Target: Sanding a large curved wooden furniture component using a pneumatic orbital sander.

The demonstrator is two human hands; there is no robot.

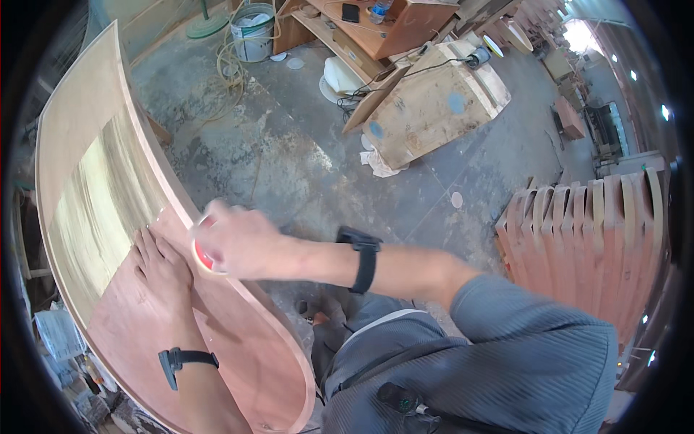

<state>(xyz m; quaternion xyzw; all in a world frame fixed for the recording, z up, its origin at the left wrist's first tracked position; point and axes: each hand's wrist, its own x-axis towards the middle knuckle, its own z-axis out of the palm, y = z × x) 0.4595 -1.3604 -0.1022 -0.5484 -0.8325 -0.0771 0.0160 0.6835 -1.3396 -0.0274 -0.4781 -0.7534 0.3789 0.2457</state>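
The right hand (235,242), partly blurred, is curled around a red pad (204,249) and appears to press it to the right-hand edge of the curved wooden panel (238,347), which stretches along the person's left side. For an even edge, the pad probably wants light, steady pressure and long strokes that follow the bend without tipping over the corner. Just beside it, the left hand (160,271) lies palm down, fingers slightly spread, gripping nothing; kept flat, it should steady the panel and stay clear of the strokes. Farther up, the pale streaked band (108,210) deserves care against stray scuffs. Beyond, a hose (231,83) lies on the floor near a bucket (253,43), well apart from the work
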